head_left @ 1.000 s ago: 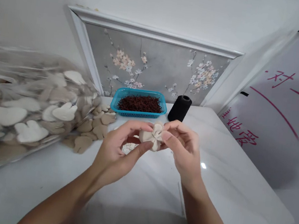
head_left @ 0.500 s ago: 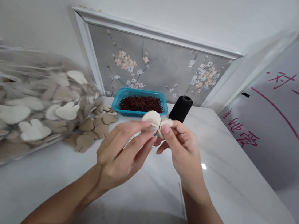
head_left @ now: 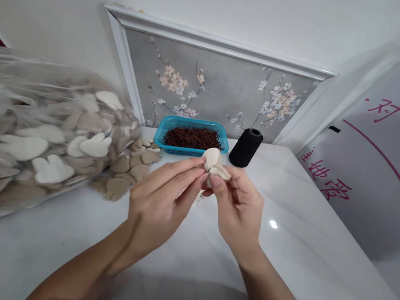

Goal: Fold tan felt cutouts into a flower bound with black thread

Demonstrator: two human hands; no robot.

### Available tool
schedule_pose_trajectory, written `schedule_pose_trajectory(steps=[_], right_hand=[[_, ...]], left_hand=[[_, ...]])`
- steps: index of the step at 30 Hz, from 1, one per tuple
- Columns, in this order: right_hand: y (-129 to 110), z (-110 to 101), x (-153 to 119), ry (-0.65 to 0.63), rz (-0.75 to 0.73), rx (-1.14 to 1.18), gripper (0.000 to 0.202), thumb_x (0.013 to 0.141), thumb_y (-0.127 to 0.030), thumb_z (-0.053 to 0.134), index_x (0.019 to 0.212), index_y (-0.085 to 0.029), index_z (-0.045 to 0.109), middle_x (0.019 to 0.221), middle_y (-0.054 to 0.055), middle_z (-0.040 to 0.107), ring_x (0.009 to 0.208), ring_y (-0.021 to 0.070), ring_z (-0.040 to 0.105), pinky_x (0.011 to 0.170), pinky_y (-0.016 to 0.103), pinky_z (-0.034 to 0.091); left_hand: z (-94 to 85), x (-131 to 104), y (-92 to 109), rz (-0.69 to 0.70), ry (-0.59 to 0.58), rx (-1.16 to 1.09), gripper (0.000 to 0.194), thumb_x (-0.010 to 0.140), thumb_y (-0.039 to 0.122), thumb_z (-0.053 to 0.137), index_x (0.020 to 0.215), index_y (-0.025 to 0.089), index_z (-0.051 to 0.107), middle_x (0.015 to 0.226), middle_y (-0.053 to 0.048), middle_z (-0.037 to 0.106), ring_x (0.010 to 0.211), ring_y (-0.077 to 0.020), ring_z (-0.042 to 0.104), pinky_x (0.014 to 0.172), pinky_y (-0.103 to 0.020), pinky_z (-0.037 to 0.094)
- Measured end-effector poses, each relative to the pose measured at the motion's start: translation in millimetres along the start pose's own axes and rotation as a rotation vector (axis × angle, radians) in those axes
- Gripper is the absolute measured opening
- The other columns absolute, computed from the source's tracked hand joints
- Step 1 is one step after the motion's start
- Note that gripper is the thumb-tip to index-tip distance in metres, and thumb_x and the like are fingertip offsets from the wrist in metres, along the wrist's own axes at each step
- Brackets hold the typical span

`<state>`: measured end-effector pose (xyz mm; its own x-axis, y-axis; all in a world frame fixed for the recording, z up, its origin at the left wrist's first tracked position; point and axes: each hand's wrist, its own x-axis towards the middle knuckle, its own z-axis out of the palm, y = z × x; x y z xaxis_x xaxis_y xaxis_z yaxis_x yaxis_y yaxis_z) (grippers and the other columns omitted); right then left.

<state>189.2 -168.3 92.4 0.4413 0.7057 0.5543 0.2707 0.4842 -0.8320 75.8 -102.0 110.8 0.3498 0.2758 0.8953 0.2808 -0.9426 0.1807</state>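
Above the white table, both my hands grip one cream fabric piece [head_left: 212, 157], which is folded and has rounded lobes. My left hand [head_left: 166, 198] pinches its left and lower side. The fingers of my right hand [head_left: 240, 204] are closed on its right lobe, thumb towards me. Just behind the piece is a blue basket [head_left: 160, 137] of thin dark red strands [head_left: 191, 137]. A black cone of thread [head_left: 246, 147] stands upright to the basket's right. Small pale bits on the table are partly hidden behind my hands.
A clear plastic bag [head_left: 45, 95] full of white and beige fabric shapes fills the left side. Loose beige shapes [head_left: 140, 172] lie beside it on the table [head_left: 305, 242]. At the back is a framed floral panel [head_left: 226, 84]; a board with red writing [head_left: 381, 144] is at right.
The cream piece has turned and folded between my fingers, its round lobe now looking narrower. My hands have shifted slightly, and the camera view has moved a little.
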Motion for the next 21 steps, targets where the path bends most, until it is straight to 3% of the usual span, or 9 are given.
schedule_pose_trajectory(steps=[4,7,11,16,21], right_hand=[[4,0,-1,-0.018,-0.148,-0.138,0.008,0.09,-0.016,0.051,0.095,-0.02,0.055,0.082,0.001,0.059,0.07,0.0106,0.059,0.065,0.025,0.052],[5,-2,-1,-0.042,-0.177,-0.159,0.008,0.09,-0.015,0.051,0.095,-0.02,0.055,0.082,0.001,0.059,0.069,0.0105,0.058,0.062,0.025,0.051],[9,-6,2,-0.083,-0.107,0.0,0.006,0.091,-0.021,0.05,0.096,-0.021,0.054,0.081,0.0,0.059,0.067,0.0105,0.06,0.06,0.024,0.051],[20,-4,7,-0.123,-0.027,0.214,0.007,0.091,-0.025,0.052,0.093,-0.019,0.054,0.074,-0.001,0.058,0.062,0.0106,0.058,0.058,0.025,0.05],[16,2,6,-0.109,0.106,0.411,0.015,0.09,-0.034,0.053,0.09,-0.019,0.052,0.069,-0.001,0.058,0.059,0.0109,0.057,0.053,0.025,0.049]], left_hand=[[-5.2,4,1,-0.087,-0.095,-0.028,0.016,0.081,0.015,0.058,0.094,0.021,0.065,0.101,0.002,0.068,0.089,-0.0076,0.065,0.084,-0.018,0.057],[-7.1,8,-3,-0.157,-0.178,-0.152,0.011,0.082,0.016,0.056,0.089,0.02,0.065,0.097,0.002,0.067,0.086,-0.0047,0.064,0.076,-0.013,0.056],[-2.8,8,-7,-0.219,-0.197,-0.247,0.008,0.084,0.019,0.054,0.086,0.017,0.062,0.096,0.0,0.063,0.084,-0.0041,0.061,0.068,-0.011,0.055],[8.1,1,-6,-0.209,-0.19,-0.23,0.009,0.086,0.018,0.049,0.09,0.016,0.056,0.098,-0.001,0.059,0.088,-0.004,0.058,0.069,-0.01,0.053],[8.6,2,-9,-0.205,-0.141,-0.228,0.009,0.087,0.018,0.047,0.092,0.017,0.054,0.098,-0.002,0.058,0.091,-0.005,0.056,0.076,-0.013,0.053]])
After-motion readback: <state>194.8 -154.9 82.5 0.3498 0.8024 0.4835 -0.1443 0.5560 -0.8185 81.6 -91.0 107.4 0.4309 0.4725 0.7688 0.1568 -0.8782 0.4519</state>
